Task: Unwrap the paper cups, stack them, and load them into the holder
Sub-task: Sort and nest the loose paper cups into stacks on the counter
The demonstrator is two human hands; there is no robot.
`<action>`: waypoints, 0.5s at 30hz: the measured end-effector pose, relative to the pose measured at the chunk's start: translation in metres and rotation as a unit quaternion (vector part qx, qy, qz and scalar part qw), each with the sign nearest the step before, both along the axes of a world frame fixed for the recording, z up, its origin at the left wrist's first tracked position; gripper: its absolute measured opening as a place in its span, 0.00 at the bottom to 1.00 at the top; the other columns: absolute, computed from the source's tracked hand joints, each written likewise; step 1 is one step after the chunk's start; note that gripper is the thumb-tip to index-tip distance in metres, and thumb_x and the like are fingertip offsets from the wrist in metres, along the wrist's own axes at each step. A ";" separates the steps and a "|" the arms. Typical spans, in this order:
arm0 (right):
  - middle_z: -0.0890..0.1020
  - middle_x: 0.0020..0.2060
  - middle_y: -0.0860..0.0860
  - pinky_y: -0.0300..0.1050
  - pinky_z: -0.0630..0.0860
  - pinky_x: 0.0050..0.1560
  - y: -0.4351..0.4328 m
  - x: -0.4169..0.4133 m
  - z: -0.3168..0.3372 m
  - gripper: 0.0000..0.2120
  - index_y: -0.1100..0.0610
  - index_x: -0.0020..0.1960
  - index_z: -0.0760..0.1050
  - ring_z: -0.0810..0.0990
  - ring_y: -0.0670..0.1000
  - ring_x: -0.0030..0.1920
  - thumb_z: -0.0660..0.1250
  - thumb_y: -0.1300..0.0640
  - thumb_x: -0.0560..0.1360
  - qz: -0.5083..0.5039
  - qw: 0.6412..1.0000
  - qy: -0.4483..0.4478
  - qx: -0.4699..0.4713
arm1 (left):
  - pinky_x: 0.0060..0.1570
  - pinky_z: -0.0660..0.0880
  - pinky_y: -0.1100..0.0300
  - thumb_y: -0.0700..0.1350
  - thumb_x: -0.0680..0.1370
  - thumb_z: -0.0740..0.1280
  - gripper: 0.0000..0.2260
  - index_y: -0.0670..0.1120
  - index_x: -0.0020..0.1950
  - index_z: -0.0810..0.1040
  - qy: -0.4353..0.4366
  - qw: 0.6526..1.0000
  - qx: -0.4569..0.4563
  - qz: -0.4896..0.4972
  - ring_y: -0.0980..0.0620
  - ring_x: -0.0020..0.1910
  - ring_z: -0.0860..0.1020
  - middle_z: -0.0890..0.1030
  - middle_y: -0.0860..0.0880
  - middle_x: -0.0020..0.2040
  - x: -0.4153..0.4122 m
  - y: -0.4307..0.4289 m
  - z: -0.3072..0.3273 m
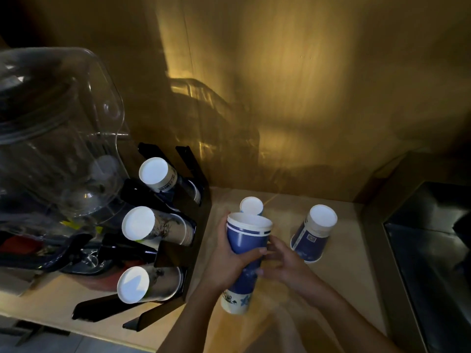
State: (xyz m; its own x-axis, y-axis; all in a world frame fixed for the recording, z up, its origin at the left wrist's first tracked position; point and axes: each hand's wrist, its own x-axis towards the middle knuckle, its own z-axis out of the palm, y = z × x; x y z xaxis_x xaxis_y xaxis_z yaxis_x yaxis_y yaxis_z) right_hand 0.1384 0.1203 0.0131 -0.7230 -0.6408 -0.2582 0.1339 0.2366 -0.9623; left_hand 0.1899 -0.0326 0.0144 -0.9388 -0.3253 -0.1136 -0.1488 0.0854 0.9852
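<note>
I hold a tall stack of blue paper cups (244, 253) above the wooden counter, open rim facing up and away. My left hand (228, 261) wraps around the stack's left side. My right hand (283, 261) presses against its right side, fingers on the blue wall. Behind the stack an upside-down cup (251, 206) stands, mostly hidden. Another upside-down blue cup stack (314, 233) stands to the right on the counter. The black cup holder (188, 217) at the left carries three slanted rows of cups, white bottoms toward me (154, 171), (139, 222), (133, 284).
A large clear plastic jar (56, 128) stands at the far left beside the holder. A dark steel sink or tray (430, 256) borders the counter (339, 289) on the right. A wooden wall rises behind. Clutter lies under the jar.
</note>
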 end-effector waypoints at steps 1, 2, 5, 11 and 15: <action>0.76 0.58 0.47 0.42 0.76 0.53 0.003 -0.004 0.009 0.27 0.43 0.62 0.66 0.75 0.45 0.58 0.72 0.60 0.68 -0.037 0.999 0.022 -0.015 | 0.51 0.77 0.65 0.42 0.64 0.79 0.37 0.61 0.64 0.62 0.011 1.000 -0.026 0.004 0.60 0.55 0.78 0.75 0.56 0.60 -0.002 0.002 0.004; 0.77 0.56 0.46 0.39 0.74 0.51 0.007 -0.008 0.018 0.22 0.42 0.58 0.69 0.75 0.43 0.57 0.71 0.59 0.69 -0.084 0.994 0.055 -0.033 | 0.49 0.76 0.68 0.43 0.64 0.79 0.37 0.63 0.63 0.62 0.016 0.999 -0.049 0.008 0.62 0.54 0.77 0.75 0.58 0.59 -0.002 0.005 0.010; 0.78 0.51 0.42 0.30 0.70 0.49 0.015 -0.017 0.047 0.15 0.43 0.53 0.74 0.75 0.37 0.51 0.67 0.60 0.72 -0.174 0.962 0.206 -0.043 | 0.51 0.76 0.65 0.46 0.63 0.79 0.40 0.56 0.69 0.62 0.022 0.991 -0.131 0.012 0.58 0.55 0.76 0.74 0.53 0.62 -0.002 0.014 0.024; 0.80 0.42 0.43 0.53 0.69 0.57 0.016 -0.028 0.081 0.06 0.58 0.44 0.81 0.77 0.47 0.50 0.65 0.62 0.74 -0.043 0.939 0.339 0.034 | 0.59 0.74 0.59 0.50 0.63 0.79 0.44 0.54 0.73 0.59 0.041 0.975 -0.218 0.004 0.55 0.61 0.73 0.71 0.52 0.65 0.001 0.031 0.047; 0.79 0.36 0.47 0.56 0.71 0.51 0.016 -0.026 0.089 0.08 0.60 0.38 0.80 0.77 0.47 0.41 0.65 0.60 0.74 -0.003 0.925 0.379 0.035 | 0.58 0.75 0.59 0.50 0.63 0.79 0.44 0.53 0.73 0.59 0.053 0.972 -0.227 0.002 0.55 0.61 0.72 0.70 0.51 0.65 0.002 0.034 0.054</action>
State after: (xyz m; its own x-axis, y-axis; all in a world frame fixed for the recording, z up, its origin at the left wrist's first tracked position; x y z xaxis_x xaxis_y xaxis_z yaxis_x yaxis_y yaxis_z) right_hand 0.1123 0.1368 0.1026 -0.7163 -0.6375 0.2838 -0.5719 0.3033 -0.7622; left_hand 0.1917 0.0010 0.0687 -0.9358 -0.3234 0.1403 -0.0497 0.5150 0.8558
